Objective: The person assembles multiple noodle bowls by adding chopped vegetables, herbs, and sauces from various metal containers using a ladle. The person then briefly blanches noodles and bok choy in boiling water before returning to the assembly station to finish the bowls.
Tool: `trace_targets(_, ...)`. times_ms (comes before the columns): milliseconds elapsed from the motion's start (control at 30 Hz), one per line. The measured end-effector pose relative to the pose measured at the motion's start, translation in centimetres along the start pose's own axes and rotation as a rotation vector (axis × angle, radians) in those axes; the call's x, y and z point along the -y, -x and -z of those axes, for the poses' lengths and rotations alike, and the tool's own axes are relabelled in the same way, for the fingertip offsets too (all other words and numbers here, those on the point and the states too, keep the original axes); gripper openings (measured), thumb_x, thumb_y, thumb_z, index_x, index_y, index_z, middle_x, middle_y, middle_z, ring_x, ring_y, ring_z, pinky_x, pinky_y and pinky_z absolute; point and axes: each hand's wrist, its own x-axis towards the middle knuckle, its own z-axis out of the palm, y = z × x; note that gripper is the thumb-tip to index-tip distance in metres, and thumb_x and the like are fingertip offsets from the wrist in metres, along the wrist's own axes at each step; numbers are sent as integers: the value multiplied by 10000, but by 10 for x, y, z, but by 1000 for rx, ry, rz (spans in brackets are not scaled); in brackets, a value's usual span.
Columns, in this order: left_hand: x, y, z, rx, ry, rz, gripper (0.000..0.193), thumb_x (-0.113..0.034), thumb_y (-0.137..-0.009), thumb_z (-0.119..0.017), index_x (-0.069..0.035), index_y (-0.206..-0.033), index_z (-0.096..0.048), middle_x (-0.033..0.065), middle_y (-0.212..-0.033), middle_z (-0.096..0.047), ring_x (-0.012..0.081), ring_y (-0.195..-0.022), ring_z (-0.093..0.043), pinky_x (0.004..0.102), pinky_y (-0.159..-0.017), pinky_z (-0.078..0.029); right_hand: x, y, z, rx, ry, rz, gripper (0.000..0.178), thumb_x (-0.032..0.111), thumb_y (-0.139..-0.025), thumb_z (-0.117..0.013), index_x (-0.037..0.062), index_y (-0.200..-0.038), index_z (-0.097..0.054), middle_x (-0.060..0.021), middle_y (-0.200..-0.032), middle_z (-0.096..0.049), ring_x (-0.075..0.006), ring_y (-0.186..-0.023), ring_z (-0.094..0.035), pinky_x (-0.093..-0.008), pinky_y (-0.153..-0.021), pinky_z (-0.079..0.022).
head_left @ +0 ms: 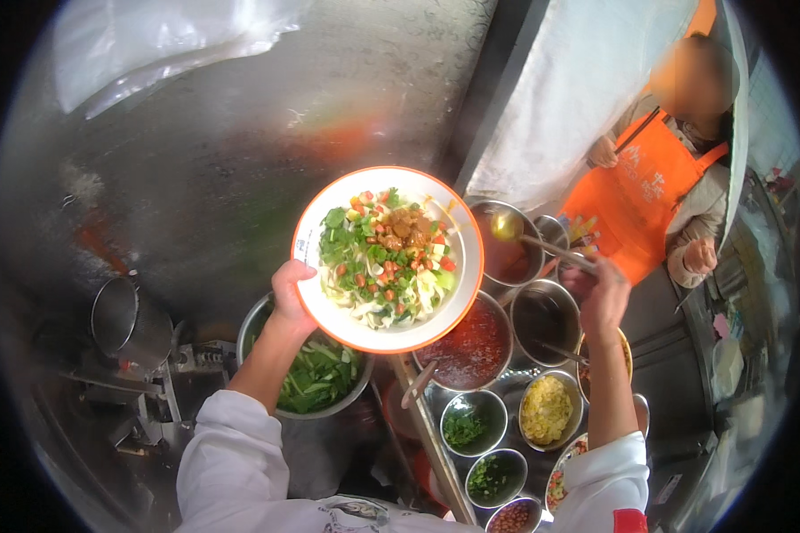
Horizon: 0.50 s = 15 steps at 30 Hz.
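Observation:
My left hand (290,298) holds up a white bowl with an orange rim (316,233), gripping its near left edge. The bowl is filled with wide noodles topped with chopped greens, red bits and brown meat. My right hand (601,298) grips the handle of a metal ladle (508,227), its scoop full of yellowish liquid just right of the bowl, above a steel pot of red-brown liquid (517,266).
Below stand a steel basin of green vegetables (320,377), a pot of red sauce (469,351), a dark-liquid pot (544,315) and small bowls of corn (547,409) and herbs (467,426). A person in an orange apron (644,191) stands at right. A large steel vat fills the left.

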Motion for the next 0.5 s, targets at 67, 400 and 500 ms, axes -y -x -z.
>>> trace_targets(67, -2, 0, 0, -70, 0, -16, 700, -198, -641, -466, 70, -1285, -405, 227, -1218, -515, 353, -1106, -512, 439, -982, -394, -45, -25, 8, 108, -35, -64, 287, 215, -924, -478, -51, -1015, -538, -165, -824, -625, -233, -670, -648, -296, -581, -545)
trace_targets(400, 31, -3, -5, -221, 134, 37, 577, -178, -667, -508, 65, -1191, -484, 208, -1102, -567, 306, -1005, -563, 408, -940, -424, -137, -233, 188, 26, 1064, -74, 251, 144, -911, -481, 1, -1049, -633, -123, -873, -644, -211, -708, -585, -342, -593, -462)
trace_targets(500, 58, -15, -31, -170, 280, -91, 516, -159, -687, -504, 72, -1148, -509, 182, -1018, -595, 275, -908, -591, 376, -901, -442, -127, -306, 113, 280, 1254, 273, 353, 265, -927, -474, -55, -986, -609, -137, -848, -600, -201, -717, -524, -299, -639, -434)
